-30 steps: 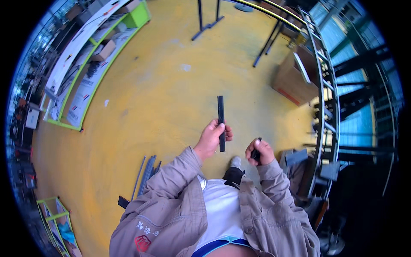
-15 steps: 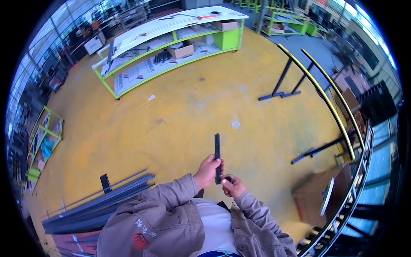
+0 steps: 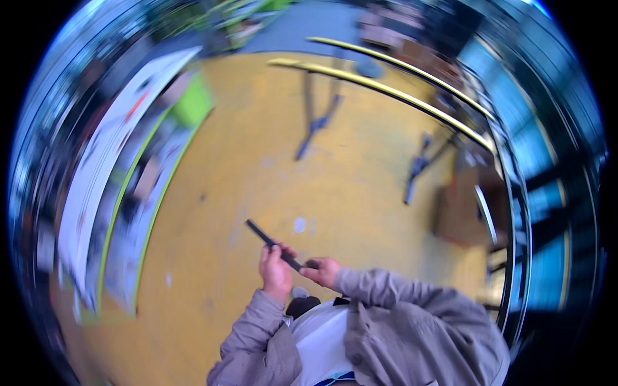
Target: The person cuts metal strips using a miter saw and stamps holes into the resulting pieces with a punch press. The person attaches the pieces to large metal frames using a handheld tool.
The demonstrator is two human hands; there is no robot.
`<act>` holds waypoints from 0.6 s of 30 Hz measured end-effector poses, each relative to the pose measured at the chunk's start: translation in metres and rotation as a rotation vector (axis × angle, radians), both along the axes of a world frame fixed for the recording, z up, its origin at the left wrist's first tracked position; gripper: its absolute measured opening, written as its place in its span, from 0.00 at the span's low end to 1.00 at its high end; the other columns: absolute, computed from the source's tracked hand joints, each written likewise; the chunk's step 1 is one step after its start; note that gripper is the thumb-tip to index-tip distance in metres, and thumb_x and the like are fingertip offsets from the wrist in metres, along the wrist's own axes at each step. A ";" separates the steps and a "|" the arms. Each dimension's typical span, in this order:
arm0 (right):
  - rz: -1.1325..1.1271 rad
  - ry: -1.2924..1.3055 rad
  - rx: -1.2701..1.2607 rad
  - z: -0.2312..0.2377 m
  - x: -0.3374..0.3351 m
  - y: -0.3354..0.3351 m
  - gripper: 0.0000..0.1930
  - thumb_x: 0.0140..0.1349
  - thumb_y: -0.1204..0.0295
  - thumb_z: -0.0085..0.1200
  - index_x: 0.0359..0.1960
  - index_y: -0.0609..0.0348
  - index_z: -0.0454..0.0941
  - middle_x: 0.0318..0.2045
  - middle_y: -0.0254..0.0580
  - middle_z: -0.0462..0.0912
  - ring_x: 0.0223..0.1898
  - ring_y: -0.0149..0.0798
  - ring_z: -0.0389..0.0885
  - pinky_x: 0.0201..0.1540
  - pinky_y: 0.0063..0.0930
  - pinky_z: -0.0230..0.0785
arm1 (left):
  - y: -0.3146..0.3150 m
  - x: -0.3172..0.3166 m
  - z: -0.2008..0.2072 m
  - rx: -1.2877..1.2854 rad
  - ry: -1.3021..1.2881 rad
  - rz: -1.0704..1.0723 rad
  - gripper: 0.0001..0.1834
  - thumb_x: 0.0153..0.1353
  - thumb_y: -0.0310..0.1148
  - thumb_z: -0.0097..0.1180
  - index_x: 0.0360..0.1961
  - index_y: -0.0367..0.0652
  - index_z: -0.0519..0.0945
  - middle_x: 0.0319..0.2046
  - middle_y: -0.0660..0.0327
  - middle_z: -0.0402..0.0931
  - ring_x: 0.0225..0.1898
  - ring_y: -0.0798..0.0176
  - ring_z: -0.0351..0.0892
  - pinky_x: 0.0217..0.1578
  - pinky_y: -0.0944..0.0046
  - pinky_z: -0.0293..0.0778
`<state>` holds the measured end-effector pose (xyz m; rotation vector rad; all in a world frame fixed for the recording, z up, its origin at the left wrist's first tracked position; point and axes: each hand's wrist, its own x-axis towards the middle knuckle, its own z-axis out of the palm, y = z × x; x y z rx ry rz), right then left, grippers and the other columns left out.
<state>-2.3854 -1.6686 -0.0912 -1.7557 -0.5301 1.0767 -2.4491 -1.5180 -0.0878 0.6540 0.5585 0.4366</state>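
Observation:
A short, straight black bar (image 3: 259,231), seemingly a length of tube or profile, slants in front of my body with its far end pointing up and left. My left hand (image 3: 275,273) is closed around its middle, thumb on top. At the bar's near end is my right hand (image 3: 323,273), its fingers closed on a small black piece (image 3: 312,264) that is mostly hidden and blurred. Whether that piece touches the bar, I cannot tell.
On the left stands a long green-framed workbench (image 3: 96,174) with a white top and loaded shelves. Ahead to the right, two yellow-topped rails (image 3: 380,91) rest on dark legs. A cardboard box (image 3: 465,206) and a metal-framed rack (image 3: 518,244) are at my right.
My view has swung right: the bench now lies at the left and the rails ahead. The stack of dark bars has left view. The held bar has tilted leftward.

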 end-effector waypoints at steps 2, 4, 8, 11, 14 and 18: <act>-0.098 0.082 -0.046 0.030 0.044 0.003 0.18 0.63 0.56 0.56 0.43 0.59 0.80 0.19 0.31 0.72 0.21 0.27 0.70 0.24 0.27 0.65 | 0.003 0.049 0.032 -0.010 -0.044 -0.073 0.08 0.70 0.29 0.42 0.48 0.43 0.66 0.37 0.59 0.71 0.37 0.60 0.74 0.44 0.53 0.73; -0.172 0.125 -0.033 0.050 0.068 0.003 0.19 0.63 0.55 0.56 0.44 0.59 0.79 0.19 0.30 0.72 0.21 0.26 0.69 0.24 0.26 0.65 | 0.006 0.085 0.048 -0.015 -0.087 -0.135 0.08 0.70 0.29 0.41 0.49 0.43 0.65 0.37 0.59 0.71 0.38 0.59 0.74 0.46 0.52 0.73; -0.313 0.064 0.088 0.043 0.125 0.019 0.19 0.63 0.53 0.56 0.41 0.58 0.79 0.18 0.29 0.72 0.20 0.26 0.68 0.22 0.25 0.63 | 0.025 0.164 0.048 -0.050 -0.104 -0.234 0.08 0.70 0.29 0.41 0.48 0.43 0.65 0.37 0.59 0.71 0.38 0.58 0.74 0.47 0.51 0.73; -0.289 0.098 0.149 0.038 0.176 0.010 0.18 0.63 0.53 0.57 0.32 0.58 0.77 0.17 0.29 0.71 0.18 0.25 0.67 0.21 0.25 0.61 | 0.019 0.212 0.038 -0.032 -0.116 -0.264 0.07 0.71 0.30 0.41 0.48 0.43 0.65 0.36 0.59 0.71 0.39 0.58 0.74 0.47 0.51 0.73; -0.291 0.165 0.164 0.032 0.243 0.008 0.19 0.64 0.55 0.56 0.25 0.57 0.73 0.15 0.29 0.70 0.17 0.25 0.65 0.20 0.24 0.60 | 0.018 0.276 0.036 0.019 -0.092 -0.297 0.06 0.71 0.31 0.41 0.46 0.44 0.65 0.36 0.59 0.71 0.39 0.58 0.74 0.48 0.50 0.73; -0.352 0.158 0.207 0.042 0.319 0.018 0.18 0.64 0.57 0.56 0.23 0.57 0.72 0.15 0.30 0.70 0.16 0.26 0.65 0.20 0.24 0.60 | 0.025 0.362 0.049 0.107 -0.054 -0.341 0.08 0.72 0.32 0.40 0.47 0.42 0.67 0.39 0.57 0.71 0.42 0.58 0.74 0.49 0.52 0.73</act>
